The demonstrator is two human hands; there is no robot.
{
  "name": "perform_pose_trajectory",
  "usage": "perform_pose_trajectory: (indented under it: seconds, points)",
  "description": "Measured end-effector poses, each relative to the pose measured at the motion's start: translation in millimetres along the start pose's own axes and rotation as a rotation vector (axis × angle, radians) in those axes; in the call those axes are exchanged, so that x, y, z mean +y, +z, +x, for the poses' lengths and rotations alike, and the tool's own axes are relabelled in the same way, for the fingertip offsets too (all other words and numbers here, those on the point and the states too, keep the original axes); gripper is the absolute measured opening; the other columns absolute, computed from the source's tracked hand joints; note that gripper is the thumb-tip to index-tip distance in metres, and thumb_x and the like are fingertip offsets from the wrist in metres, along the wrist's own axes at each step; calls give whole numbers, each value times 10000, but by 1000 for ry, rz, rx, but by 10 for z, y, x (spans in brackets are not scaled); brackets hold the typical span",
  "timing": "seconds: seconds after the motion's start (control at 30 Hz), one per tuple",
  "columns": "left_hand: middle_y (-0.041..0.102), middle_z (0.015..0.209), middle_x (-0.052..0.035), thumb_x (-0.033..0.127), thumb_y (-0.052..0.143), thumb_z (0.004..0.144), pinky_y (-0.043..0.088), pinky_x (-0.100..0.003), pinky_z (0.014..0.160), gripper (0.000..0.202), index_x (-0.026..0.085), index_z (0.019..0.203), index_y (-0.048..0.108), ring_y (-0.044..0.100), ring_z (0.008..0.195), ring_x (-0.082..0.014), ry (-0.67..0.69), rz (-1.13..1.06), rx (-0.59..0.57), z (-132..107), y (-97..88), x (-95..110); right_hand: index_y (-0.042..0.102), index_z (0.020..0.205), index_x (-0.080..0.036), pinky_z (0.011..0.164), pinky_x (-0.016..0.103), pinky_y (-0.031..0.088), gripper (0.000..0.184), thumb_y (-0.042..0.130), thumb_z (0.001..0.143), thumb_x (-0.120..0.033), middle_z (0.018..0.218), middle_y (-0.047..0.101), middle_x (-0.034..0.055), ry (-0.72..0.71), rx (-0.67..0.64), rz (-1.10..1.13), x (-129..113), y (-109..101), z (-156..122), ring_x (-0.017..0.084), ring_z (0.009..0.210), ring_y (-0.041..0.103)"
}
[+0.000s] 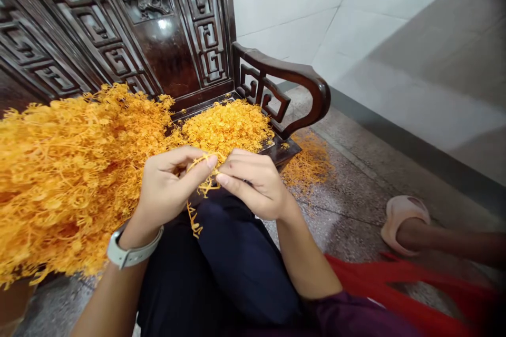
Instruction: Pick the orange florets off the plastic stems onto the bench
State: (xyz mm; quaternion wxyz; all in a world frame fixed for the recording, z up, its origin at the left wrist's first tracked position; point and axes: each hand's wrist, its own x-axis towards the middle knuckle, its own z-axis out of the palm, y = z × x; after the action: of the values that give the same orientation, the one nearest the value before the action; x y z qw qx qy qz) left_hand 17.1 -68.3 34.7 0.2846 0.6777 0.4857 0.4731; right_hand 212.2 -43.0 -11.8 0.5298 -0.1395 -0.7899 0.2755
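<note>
My left hand (169, 187) and my right hand (255, 181) meet above my dark-trousered knee, both pinching a small orange plastic strip (205, 176) of linked pieces. A short tail of it (194, 221) dangles below my left hand. A white watch band (132, 253) sits on my left wrist. A large heap of tangled orange plastic pieces (67, 168) lies at the left, and a smaller heap (227, 126) rests on the seat of the dark carved wooden chair (276, 71) just beyond my hands.
More orange pieces (308, 163) lie scattered on the speckled stone floor by the chair's corner. Another person's foot in a pale slipper (401, 218) rests at the right. A red bag (399, 284) lies at the lower right. White tiled wall behind.
</note>
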Motion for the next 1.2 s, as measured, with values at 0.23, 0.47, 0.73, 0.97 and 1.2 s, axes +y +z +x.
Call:
perform_pose_trajectory:
  seconds: [0.23,0.47,0.73,0.97,1.2]
  points:
    - [451,593,27,474,697,1035,308,-263,490,443,197,709,579,385,528,-102,4,48,-47,-48,0,49,665,872,-210,699,355,420,218,609,1083,-221,718,573,8,-3,91,56,10,67,-19,162,687,498]
    - [513,656,4,718,662,982,368,-305,509,538,235,768,558,436,538,-127,-88,-95,45,57,46,-66,656,782,-207,673,355,418,264,659,1046,-213,665,539,1,22,201,346,-77,216,-36,157,655,487]
    - [437,625,26,546,718,980,311,-319,510,455,238,700,533,386,526,-115,-156,-30,308,227,-92,-389,718,782,-234,567,337,439,330,683,1055,-416,589,550,-1,225,481,333,-183,81,-103,150,541,498]
    - [358,551,71,567,838,916,288,-320,649,394,199,953,703,466,574,-161,-153,393,274,550,-76,-937,620,734,-230,513,288,394,465,748,983,-601,589,456,-36,333,671,306,144,-20,-112,103,488,415]
    - [394,612,39,626,782,953,276,-329,643,490,236,783,539,410,588,-156,-157,398,324,531,-55,-1027,601,778,-230,538,278,389,443,714,1009,-592,676,487,-26,393,677,307,258,-82,-179,89,532,444]
